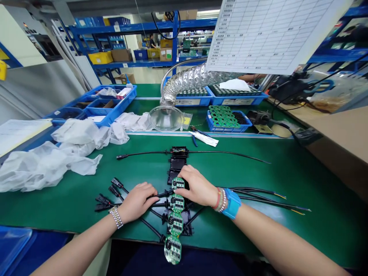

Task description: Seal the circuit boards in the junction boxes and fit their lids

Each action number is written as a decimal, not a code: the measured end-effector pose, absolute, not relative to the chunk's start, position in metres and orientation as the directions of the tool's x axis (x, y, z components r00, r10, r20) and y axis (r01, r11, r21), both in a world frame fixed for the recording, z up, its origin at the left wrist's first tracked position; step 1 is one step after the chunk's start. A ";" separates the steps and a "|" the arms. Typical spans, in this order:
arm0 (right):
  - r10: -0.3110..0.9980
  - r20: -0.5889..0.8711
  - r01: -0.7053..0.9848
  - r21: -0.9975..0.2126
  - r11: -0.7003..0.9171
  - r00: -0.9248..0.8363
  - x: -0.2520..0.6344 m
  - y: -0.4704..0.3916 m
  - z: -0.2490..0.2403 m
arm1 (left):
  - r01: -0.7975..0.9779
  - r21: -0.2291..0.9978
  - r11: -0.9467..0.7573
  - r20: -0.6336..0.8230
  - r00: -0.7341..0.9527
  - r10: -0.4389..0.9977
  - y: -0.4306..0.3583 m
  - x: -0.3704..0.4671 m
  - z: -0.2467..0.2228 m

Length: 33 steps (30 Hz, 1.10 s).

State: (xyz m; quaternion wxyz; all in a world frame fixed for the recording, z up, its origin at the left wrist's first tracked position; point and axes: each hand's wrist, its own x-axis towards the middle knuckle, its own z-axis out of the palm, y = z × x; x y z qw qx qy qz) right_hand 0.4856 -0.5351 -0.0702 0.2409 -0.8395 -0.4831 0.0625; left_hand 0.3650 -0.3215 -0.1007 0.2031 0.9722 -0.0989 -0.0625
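Observation:
My left hand is closed round a black cable with a connector at its left end. Thumb and fingers of my right hand grip the top board in a column of round green circuit boards. The lowest board hangs over the table's front edge. Under and behind the boards lie black plastic cases, partly hidden by my right hand. Farther back, an open case holds wires, with a cable running out on each side. More cables with bare coloured ends extend to the right.
Crumpled white cloths and a blue divided tray are at the left. Behind stand an extraction funnel, a white tube beside pliers, and a blue bin of boards. A paper sheet hangs above.

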 end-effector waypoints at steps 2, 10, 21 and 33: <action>0.836 0.196 0.799 -0.466 -0.380 0.513 0.477 -0.538 -0.069 | -0.180 0.409 -0.895 -0.056 0.974 -0.221 -0.320 0.366 -0.105; 0.857 0.315 0.897 -0.313 -0.312 0.408 0.464 -0.543 -0.077 | -0.220 0.406 -0.887 -0.019 0.968 -0.249 -0.320 0.365 -0.105; 0.880 0.258 0.917 -0.089 -0.388 0.398 0.472 -0.540 -0.091 | -0.245 0.373 -0.895 -0.007 0.964 -0.266 -0.321 0.365 -0.104; 0.831 0.275 0.827 -0.456 -0.331 0.484 0.513 -0.593 -0.055 | -0.213 0.194 -0.958 0.270 0.950 -0.157 -0.312 0.358 -0.048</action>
